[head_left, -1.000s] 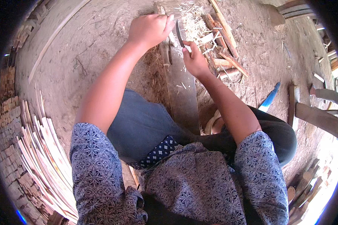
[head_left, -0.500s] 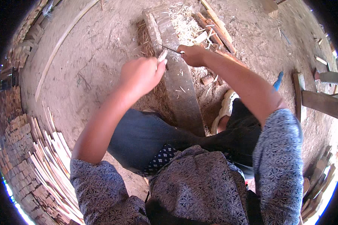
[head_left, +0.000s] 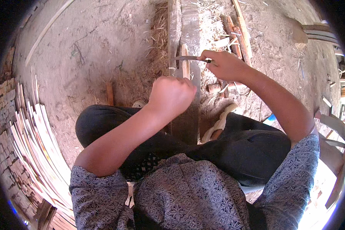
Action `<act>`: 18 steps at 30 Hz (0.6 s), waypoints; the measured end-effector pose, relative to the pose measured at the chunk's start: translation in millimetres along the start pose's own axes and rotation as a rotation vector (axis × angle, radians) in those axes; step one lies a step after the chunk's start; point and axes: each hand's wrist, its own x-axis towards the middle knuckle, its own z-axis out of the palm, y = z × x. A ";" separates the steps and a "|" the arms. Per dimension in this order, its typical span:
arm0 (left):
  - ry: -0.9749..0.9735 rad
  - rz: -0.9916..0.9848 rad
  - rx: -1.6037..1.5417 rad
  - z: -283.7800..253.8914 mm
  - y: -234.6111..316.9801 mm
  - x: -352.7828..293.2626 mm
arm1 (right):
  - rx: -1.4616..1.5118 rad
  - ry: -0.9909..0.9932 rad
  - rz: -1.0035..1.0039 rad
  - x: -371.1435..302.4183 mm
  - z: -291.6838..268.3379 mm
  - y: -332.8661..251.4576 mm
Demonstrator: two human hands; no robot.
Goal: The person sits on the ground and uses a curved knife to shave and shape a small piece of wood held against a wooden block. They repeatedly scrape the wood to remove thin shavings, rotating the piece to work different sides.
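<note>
Closed around the lower end of a pale wooden stick [head_left: 186, 68] is my left hand [head_left: 171, 95]; the stick points away from me over a long wooden plank [head_left: 190, 28]. My right hand [head_left: 227, 66] grips the handle of a knife [head_left: 191, 58], most of the handle hidden in the fingers. The blade lies crosswise over the stick near its far end, its tip pointing left. The plank runs from between my legs straight away from me.
Wood shavings [head_left: 211, 28] lie along the plank's right side, with reddish-brown wood pieces [head_left: 234, 36] beside them. Long pale strips [head_left: 46, 142] and stacked wood pieces [head_left: 5, 115] line the left. A wooden stool-like piece [head_left: 299, 32] stands at the far right.
The view has shifted, so the plank now runs straighter. The stick has turned to point away from me, and the knife blade has come to lie across it.
</note>
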 end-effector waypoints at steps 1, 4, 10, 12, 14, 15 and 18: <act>-0.014 0.009 -0.012 3.1 -0.6 -0.4 | -0.009 0.025 -0.002 3.4 1.6 -2.3; -0.028 0.044 -0.064 -0.2 -1.4 10.2 | -0.022 0.053 0.067 -1.9 -7.6 -4.4; -0.060 0.028 -0.102 -4.5 -4.4 11.9 | -0.049 0.008 0.061 -32.5 -18.3 -17.8; -0.034 0.054 -0.114 -3.0 -2.5 15.7 | -0.070 0.047 0.054 -31.7 -16.5 -15.5; -0.070 0.088 -0.106 -0.2 -0.2 17.9 | -0.115 0.091 0.055 -20.7 -7.4 -8.7; -0.087 0.105 -0.100 1.1 0.9 18.2 | -0.132 0.094 0.042 -16.7 -4.9 -4.9; -0.074 0.062 -0.124 6.0 4.0 11.7 | -0.165 0.096 0.030 -6.9 1.2 0.7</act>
